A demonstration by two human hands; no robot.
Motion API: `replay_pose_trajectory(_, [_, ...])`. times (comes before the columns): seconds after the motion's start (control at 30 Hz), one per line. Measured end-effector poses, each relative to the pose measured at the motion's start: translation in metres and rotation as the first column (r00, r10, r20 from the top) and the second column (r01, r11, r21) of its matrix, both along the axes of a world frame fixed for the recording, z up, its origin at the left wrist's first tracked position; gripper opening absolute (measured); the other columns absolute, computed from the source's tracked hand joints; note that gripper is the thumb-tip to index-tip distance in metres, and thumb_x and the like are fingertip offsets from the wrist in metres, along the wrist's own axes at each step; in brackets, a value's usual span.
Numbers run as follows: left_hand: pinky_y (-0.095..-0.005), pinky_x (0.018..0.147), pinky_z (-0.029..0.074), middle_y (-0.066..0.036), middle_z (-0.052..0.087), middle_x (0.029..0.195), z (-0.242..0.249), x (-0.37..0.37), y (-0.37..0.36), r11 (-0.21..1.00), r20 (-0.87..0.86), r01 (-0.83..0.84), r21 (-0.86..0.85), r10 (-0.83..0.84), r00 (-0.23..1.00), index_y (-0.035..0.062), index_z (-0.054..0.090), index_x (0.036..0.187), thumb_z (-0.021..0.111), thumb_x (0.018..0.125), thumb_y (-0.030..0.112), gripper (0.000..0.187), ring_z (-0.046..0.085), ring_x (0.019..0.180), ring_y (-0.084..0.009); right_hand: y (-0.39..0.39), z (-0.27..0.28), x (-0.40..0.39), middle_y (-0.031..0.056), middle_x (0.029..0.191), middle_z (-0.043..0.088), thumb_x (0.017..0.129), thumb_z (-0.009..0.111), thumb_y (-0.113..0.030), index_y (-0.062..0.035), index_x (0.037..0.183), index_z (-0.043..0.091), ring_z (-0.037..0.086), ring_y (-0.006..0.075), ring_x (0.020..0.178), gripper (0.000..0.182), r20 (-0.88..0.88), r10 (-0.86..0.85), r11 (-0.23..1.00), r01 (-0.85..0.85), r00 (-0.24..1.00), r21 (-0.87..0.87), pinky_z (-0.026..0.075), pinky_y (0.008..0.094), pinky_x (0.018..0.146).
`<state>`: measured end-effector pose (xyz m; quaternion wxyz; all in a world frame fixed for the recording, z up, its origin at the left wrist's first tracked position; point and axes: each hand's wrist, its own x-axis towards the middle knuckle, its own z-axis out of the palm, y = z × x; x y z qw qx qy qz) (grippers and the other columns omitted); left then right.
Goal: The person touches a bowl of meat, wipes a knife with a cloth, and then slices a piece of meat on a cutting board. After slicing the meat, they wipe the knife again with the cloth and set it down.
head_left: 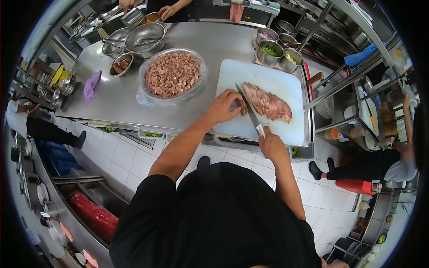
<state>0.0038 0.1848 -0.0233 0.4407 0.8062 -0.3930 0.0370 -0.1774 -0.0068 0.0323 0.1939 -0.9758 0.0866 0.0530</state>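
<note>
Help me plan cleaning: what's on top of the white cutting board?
A meat slab, a smaller piece at the left hand, a knife in the right hand. The board beneath the meat is covered.

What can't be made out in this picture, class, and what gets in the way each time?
All in the head view:
Most of the handle of the knife: wrapped by the right hand.
The board directly beneath the left hand: covered by that hand.
The bottom of the basin: buried under diced meat.
The head of the far person: cut off by the top edge.
</note>
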Motion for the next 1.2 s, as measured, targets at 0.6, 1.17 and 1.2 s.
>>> replay_pose_trajectory(0.6, [-0.0447,0.095,0.048,-0.012,0.059,0.109,-0.007,-0.001,-0.008,0.996,0.13,-0.085,-0.035,0.088,0.988,0.0119,0.062,0.107,0.076,0.075,0.022,0.036,0.057,0.106,-0.034,0.02,0.081,0.014,0.0326,0.076,0.065,0.099,0.051,-0.025,0.0009,0.114,0.051,0.065,0.052,0.075,0.03,-0.132,0.009,0.986,-0.03,0.991,-0.161,0.051,0.0595,0.071])
replay_pose_trajectory(1.17, [-0.0443,0.099,0.047,-0.014,0.061,0.115,0.002,-0.001,-0.005,0.998,0.056,-0.065,0.009,0.065,0.996,0.0103,0.062,0.109,0.076,0.075,0.022,0.039,0.057,0.111,-0.0348,0.007,0.061,0.043,0.0318,0.077,0.065,0.101,0.048,-0.023,0.0015,0.111,0.047,0.065,0.0507,0.074,0.027,-0.234,0.053,0.996,-0.067,0.971,-0.055,0.051,0.0578,0.069])
replay_pose_trajectory(1.2, [-0.0444,0.099,0.047,-0.014,0.062,0.115,0.003,-0.001,-0.005,0.998,0.04,-0.058,0.006,0.058,0.998,0.0103,0.062,0.109,0.076,0.075,0.021,0.039,0.057,0.111,-0.0349,0.011,0.057,0.05,0.032,0.08,0.066,0.101,0.047,-0.023,0.0011,0.112,0.047,0.066,0.0506,0.077,0.026,-0.273,0.021,1.0,-0.024,0.962,-0.006,0.052,0.0582,0.072])
